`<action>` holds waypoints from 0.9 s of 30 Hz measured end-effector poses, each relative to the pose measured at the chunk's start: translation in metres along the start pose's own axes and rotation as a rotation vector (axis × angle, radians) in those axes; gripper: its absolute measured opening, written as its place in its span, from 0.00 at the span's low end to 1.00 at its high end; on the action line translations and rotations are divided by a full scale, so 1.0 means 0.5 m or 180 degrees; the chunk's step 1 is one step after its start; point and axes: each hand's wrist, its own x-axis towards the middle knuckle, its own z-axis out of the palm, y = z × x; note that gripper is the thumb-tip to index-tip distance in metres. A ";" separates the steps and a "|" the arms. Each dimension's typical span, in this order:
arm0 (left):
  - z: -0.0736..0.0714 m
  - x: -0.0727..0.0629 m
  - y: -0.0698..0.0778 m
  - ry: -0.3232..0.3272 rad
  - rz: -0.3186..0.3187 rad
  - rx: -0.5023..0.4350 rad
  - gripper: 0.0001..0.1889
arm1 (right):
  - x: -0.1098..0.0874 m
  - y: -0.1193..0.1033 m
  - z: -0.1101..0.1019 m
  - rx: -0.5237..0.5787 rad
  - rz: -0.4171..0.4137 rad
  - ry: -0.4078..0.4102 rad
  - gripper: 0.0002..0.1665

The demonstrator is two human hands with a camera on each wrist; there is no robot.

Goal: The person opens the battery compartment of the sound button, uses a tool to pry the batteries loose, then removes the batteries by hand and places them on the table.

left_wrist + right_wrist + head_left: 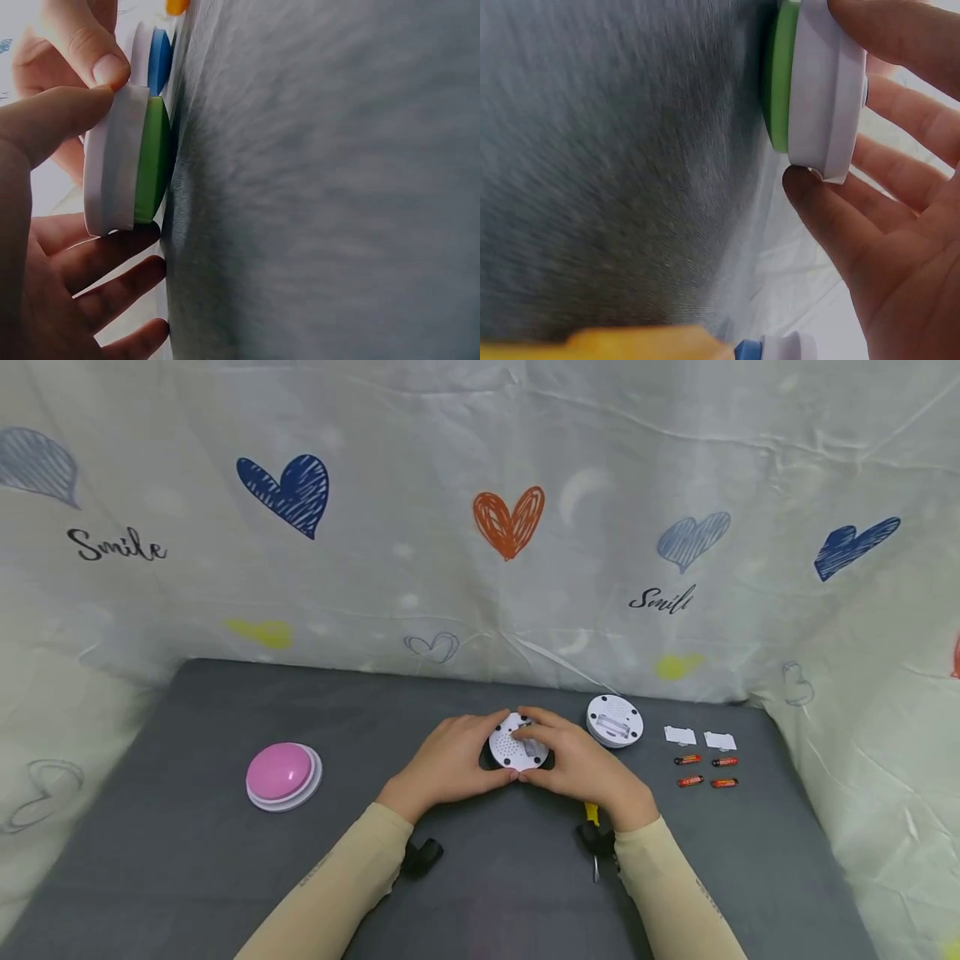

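A round push button with a white base and a green cap lies upside down on the table, its perforated underside facing up. My left hand holds its rim from the left, thumb on the near side and fingers toward the far side. My right hand grips the rim from the right. One right finger reaches over the underside, at the battery compartment, and hides part of it. In the left wrist view the thumbs meet at the white base.
A pink push button stands at left. Behind my right hand lies an upturned blue-capped button. Two white covers and several small orange-black batteries lie at right. A yellow-handled screwdriver lies partly hidden by my right wrist.
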 end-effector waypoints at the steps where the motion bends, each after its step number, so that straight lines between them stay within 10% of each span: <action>1: -0.001 0.008 0.002 -0.0021 0.0002 0.0022 0.48 | 0.000 0.003 -0.004 0.0001 0.0036 0.0012 0.32; 27: -0.016 0.077 -0.003 -0.0013 -0.0144 0.0159 0.49 | 0.035 0.025 -0.024 -0.0105 0.0259 0.0168 0.32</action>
